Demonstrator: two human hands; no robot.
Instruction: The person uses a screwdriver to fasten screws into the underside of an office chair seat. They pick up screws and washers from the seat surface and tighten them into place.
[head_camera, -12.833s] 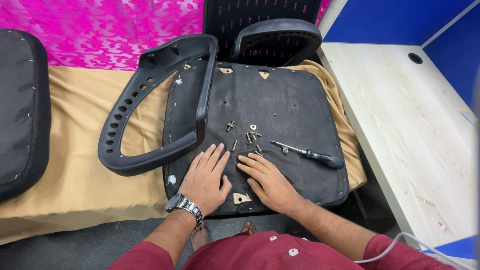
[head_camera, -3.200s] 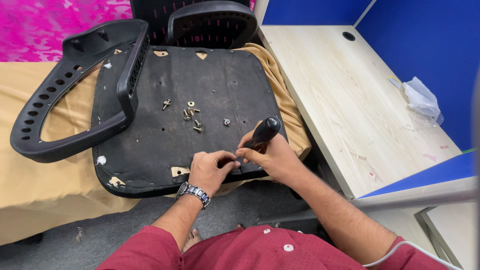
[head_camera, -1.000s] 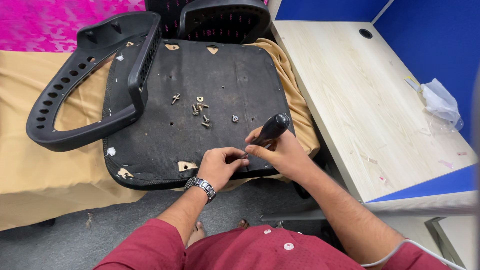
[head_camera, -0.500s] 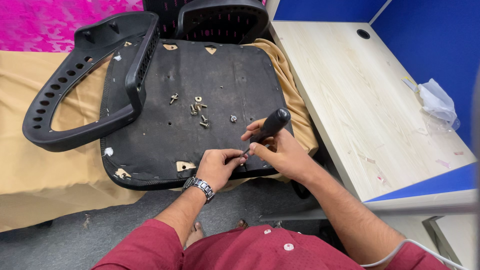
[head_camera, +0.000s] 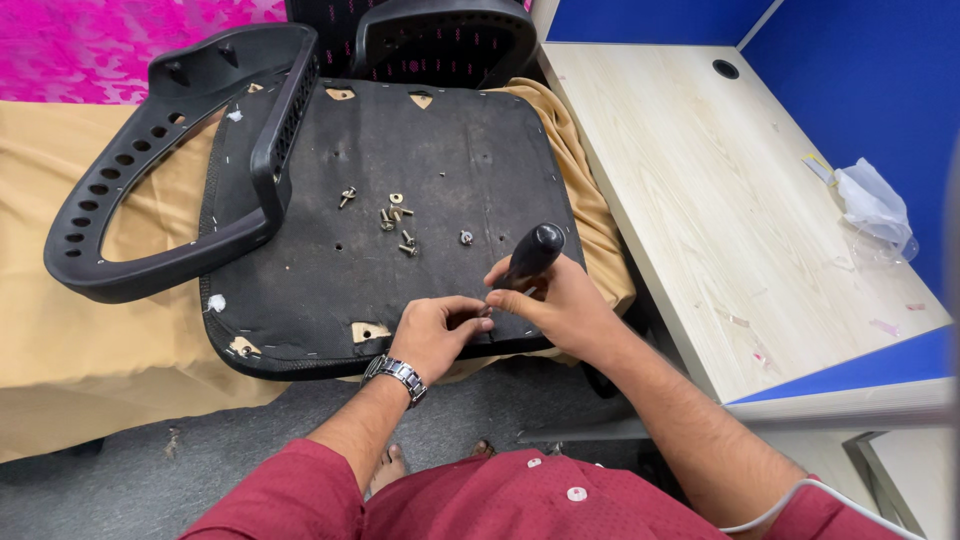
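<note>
I see the right hand (head_camera: 560, 305) clamped on the screwdriver (head_camera: 530, 257) at the seat base (head_camera: 400, 150) front edge, left hand (head_camera: 435, 335) fingers pinched together beside its tip.

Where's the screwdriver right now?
In the head view, the screwdriver stands in the right hand, at the seat base's near right edge, beside the left hand.

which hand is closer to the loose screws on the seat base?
Left, narrowly. The left hand lies just below the loose screws on the seat base; the right hand, gripping the screwdriver, sits further to their lower right.
</note>
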